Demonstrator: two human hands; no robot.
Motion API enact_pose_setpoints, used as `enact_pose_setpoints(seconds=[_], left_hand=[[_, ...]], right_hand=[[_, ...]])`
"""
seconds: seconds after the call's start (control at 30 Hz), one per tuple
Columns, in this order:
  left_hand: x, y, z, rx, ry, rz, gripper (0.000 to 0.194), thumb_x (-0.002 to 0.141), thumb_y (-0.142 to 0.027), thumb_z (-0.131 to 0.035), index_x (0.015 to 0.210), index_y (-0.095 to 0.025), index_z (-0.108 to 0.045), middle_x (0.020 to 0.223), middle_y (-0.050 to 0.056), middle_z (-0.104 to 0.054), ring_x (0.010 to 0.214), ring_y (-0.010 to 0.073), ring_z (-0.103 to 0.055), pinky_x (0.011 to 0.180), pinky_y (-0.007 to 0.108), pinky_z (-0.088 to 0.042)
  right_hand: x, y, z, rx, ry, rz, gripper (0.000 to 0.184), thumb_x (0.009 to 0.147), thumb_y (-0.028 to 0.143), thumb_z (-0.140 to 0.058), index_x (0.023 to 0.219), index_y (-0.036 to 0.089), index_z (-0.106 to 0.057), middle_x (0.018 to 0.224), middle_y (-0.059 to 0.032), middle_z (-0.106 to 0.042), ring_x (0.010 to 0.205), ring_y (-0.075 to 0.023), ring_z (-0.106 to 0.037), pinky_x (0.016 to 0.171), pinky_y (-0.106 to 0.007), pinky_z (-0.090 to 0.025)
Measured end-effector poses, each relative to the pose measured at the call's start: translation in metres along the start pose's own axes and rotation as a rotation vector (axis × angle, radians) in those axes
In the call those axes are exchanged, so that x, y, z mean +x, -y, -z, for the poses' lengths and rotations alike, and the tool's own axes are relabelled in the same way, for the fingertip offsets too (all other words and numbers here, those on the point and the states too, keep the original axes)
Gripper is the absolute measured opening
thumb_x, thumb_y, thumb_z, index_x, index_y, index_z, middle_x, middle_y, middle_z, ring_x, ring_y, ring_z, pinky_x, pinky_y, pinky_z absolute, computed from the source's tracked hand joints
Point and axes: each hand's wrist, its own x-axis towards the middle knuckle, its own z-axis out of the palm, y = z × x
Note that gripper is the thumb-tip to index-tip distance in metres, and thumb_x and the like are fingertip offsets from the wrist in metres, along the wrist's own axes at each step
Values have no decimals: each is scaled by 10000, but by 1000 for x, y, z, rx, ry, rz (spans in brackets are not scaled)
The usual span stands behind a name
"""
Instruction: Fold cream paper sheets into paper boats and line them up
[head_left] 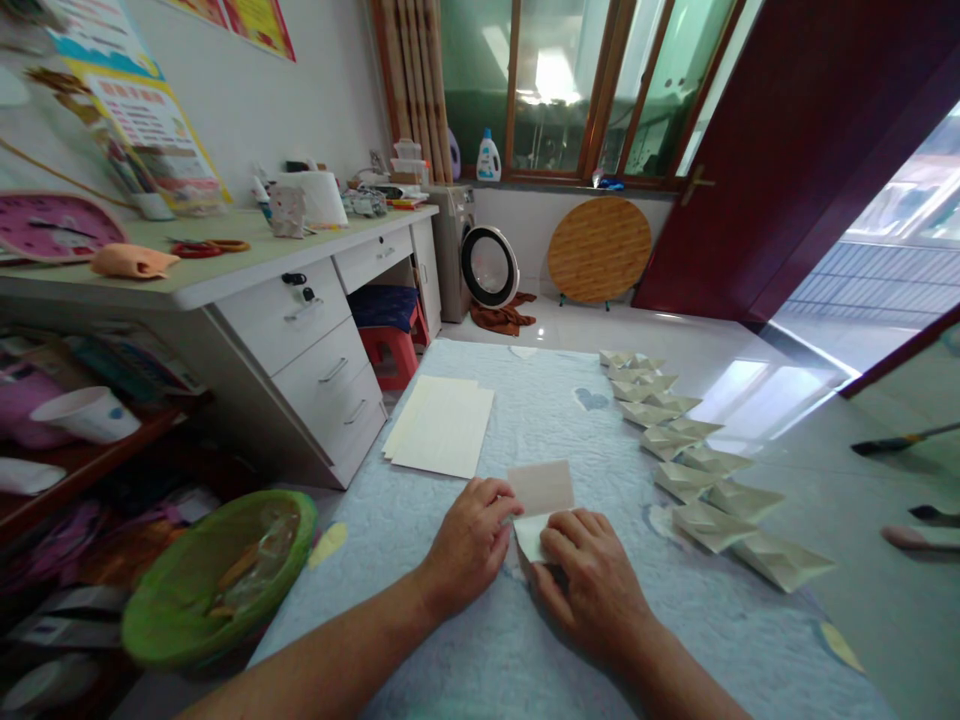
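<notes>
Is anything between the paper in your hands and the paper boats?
Nothing visible does. Only pale blue cloth lies between the folded paper sheet in the left hand and right hand and the row of paper boats.

Paper sheets point(441, 427) lie toward the far left of the quilted mat point(480, 680), while folded paper boats point(679, 450) line its right edge. A plastic basin point(217, 578) sits just off its left edge, and a desk point(300, 330) stands beyond the basin.

**Bare arms at 6 o'clock**
A bare left forearm point(315, 665) and bare right forearm point(675, 680) rose from 6 o'clock, ending in a broad left hand point(471, 540) and broad right hand point(592, 585).
</notes>
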Motion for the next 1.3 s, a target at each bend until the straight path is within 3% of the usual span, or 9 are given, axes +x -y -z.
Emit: enact_pose_setpoints(seconds=[0.13,0.3,0.43,0.53,0.7,1.3], left_hand=[[0,-1,0,-4,47,4,278,770,-51,-592,998,-196,-657,1070,62,-594,1023,233,-513,936,393,-448],[2,0,1,-29,60,64,174,781,-71,-600,883,-195,-668,1024,57,-595,1005,227,-514,916,379,-437],[4,-2,3,-57,79,103,235,706,-10,-579,834,-194,-649,981,43,-597,980,219,-516,909,369,-429],[5,-4,4,-63,85,127,203,696,-33,-609,823,-187,-641,968,44,-593,973,221,-521,908,371,-428],[5,-5,4,-43,90,137,58,803,-138,-640,825,-190,-652,971,47,-593,970,222,-529,896,380,-436],[12,-2,-5,173,112,154,28,871,-179,-625,843,-182,-630,945,43,-578,938,223,-520,849,360,-446]], right_hand=[[-1,-5,-5,28,-44,18,176,932,185,-517,798,191,-631,836,-52,-605,838,-205,-511,791,-348,-355],[-1,-10,-10,175,-52,-58,212,940,158,-514,752,193,-607,830,-42,-591,822,-190,-512,762,-314,-385],[0,-13,-12,237,-62,-121,214,940,148,-500,741,194,-564,802,-36,-585,796,-185,-517,727,-296,-396],[1,-14,-13,216,-92,-169,206,926,147,-514,727,195,-545,782,-31,-581,778,-186,-515,714,-297,-388],[1,-15,-15,124,-113,-225,226,910,183,-553,684,198,-558,782,-38,-576,779,-201,-499,740,-332,-372],[5,-18,-19,43,-142,-305,236,886,139,-541,662,208,-519,789,-49,-543,783,-210,-507,728,-334,-393]])
